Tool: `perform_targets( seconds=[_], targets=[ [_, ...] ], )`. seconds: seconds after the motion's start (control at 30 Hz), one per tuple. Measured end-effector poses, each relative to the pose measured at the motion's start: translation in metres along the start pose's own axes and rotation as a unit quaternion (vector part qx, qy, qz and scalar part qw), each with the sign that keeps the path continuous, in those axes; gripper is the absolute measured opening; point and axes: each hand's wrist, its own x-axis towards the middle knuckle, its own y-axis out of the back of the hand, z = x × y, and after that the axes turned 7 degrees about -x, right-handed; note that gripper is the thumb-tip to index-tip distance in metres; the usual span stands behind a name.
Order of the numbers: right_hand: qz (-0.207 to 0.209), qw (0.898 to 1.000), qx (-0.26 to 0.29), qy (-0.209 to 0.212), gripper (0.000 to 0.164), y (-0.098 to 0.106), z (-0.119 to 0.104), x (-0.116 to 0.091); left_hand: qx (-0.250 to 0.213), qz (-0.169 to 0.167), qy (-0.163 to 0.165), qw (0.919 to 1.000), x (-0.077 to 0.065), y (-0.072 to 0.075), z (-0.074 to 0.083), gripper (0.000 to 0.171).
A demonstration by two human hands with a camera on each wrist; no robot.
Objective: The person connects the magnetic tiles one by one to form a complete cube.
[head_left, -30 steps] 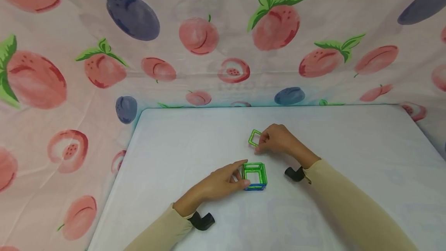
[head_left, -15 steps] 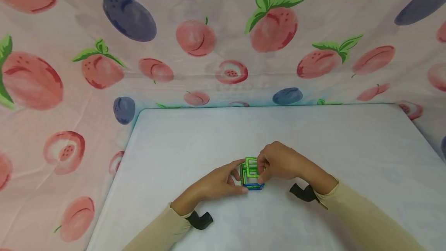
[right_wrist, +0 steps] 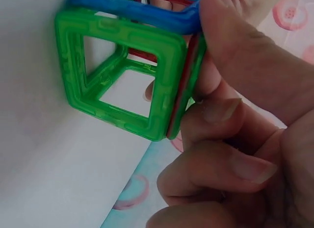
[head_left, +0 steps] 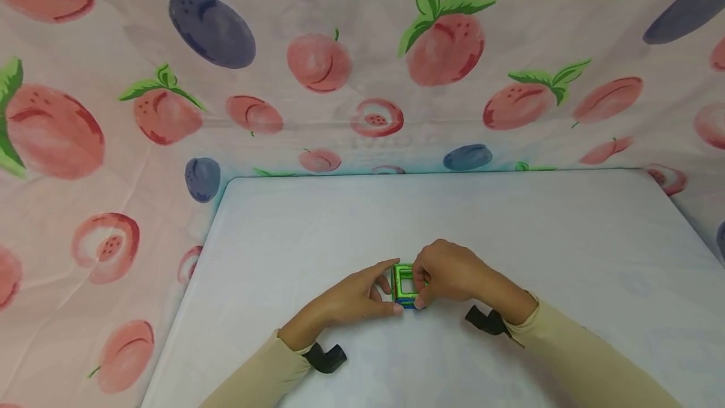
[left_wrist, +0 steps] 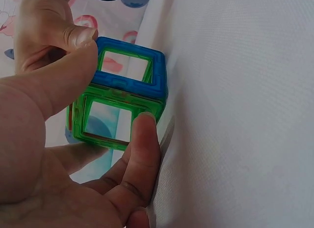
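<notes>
A small open-framed cube of magnetic tiles point(head_left: 395, 287) sits on the white table, mostly green with a blue tile point(left_wrist: 130, 80) on the near side. My left hand point(head_left: 354, 294) holds it from the left, thumb at the near corner, index finger at the far one. From the right, my right hand point(head_left: 453, 272) pinches a green square tile point(head_left: 407, 295) lying over the cube's top. In the right wrist view the top tile point(right_wrist: 190, 86) lines up along the red-edged rim, beside the curled fingers point(right_wrist: 211, 169). The right hand hides part of the cube's right side in the head view.
The white tabletop point(head_left: 306, 219) stretches around the hands to its back edge. A fruit-print cloth point(head_left: 340, 112) hangs behind and at the left. Black wrist mounts point(head_left: 325, 357) stick out under both beige sleeves point(head_left: 260, 370).
My right hand brought the green square tile from behind the cube toward me, then lowered it onto the cube's top. The left hand stayed around the cube.
</notes>
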Motion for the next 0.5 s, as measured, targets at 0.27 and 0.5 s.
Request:
perform_targets(
  seconds=[0.27,0.5],
  targets=[
    [0.056,0.998,0.042,-0.003,0.026,-0.009,0.011,-0.006,0.006,0.024,0.013,0.9996,-0.003,0.001,0.004,0.081],
    [0.086,0.963,0.233,-0.102,0.033,-0.030,0.033,-0.016,-0.081,0.067,0.040,0.9936,-0.005,0.002,0.008,0.036]
  ],
)
